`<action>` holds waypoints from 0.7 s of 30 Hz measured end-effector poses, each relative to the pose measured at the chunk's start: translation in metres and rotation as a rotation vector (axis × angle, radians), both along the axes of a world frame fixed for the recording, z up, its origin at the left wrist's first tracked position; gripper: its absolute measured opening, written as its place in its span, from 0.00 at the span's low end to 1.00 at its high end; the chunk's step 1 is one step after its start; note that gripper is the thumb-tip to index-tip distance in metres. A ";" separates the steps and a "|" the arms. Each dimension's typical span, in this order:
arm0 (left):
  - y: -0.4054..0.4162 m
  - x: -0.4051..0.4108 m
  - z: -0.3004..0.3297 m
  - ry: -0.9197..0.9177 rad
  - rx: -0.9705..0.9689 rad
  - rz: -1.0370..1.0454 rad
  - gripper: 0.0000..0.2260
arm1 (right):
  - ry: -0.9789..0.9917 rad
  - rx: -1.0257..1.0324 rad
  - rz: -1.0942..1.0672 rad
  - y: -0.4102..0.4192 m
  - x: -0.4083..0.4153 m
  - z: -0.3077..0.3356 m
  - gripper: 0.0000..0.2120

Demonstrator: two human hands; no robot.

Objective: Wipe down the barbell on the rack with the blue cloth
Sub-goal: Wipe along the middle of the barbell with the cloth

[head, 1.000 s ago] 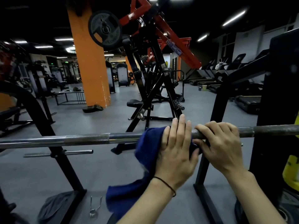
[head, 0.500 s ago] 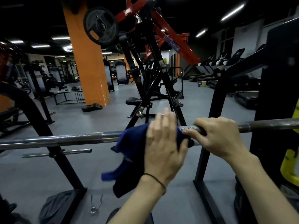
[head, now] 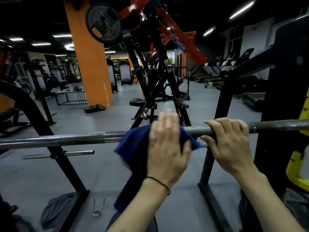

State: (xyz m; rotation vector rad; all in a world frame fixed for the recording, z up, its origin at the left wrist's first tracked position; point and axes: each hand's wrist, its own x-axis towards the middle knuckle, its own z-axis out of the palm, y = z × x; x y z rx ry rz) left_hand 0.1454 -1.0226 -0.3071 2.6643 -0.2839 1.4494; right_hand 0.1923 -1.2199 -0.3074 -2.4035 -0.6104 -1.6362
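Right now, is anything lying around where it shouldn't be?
Yes. A metal spring collar lies loose on the floor by the rack's left foot, not on the barbell. A weight plate also lies flat on the floor beside the orange pillar. Both look left out rather than put away.

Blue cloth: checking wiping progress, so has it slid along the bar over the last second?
Yes. The blue cloth under the left hand slid left along the barbell, away from the gripping right hand.
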 end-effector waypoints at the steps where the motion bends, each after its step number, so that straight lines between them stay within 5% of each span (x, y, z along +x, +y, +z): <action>1: -0.009 0.001 0.000 0.008 0.069 -0.040 0.33 | -0.004 -0.009 0.005 -0.001 0.000 0.000 0.22; 6: 0.031 -0.005 0.001 0.007 0.119 -0.052 0.31 | -0.023 -0.009 0.009 -0.004 0.002 0.000 0.23; 13: 0.040 0.000 -0.005 -0.101 -0.058 0.109 0.31 | -0.056 0.020 0.021 0.002 0.002 -0.001 0.24; 21: 0.028 0.001 0.004 -0.015 0.182 -0.059 0.30 | -0.213 -0.065 -0.011 -0.006 0.017 0.000 0.24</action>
